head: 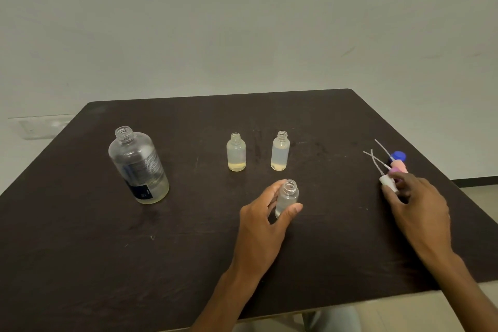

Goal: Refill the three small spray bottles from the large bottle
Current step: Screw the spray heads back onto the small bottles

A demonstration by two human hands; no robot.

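The large clear bottle point(139, 167) stands uncapped at the table's left, a little pale liquid at its bottom. Two small open bottles stand mid-table: one point(236, 152) on the left and one point(280, 151) on the right, each with a shallow yellowish layer. My left hand point(265, 213) grips a third small open bottle point(287, 197), upright on the table nearer to me. At the right, my right hand point(420, 205) pinches a white spray cap point(388, 182). Beside it lie a pink spray cap point(398, 166) and a blue cap point(398, 156), their thin dip tubes pointing left.
The dark table point(242, 264) ends at a pale wall behind and at a front edge close to me. Its right edge runs just beyond the caps. Light floor shows at the lower right.
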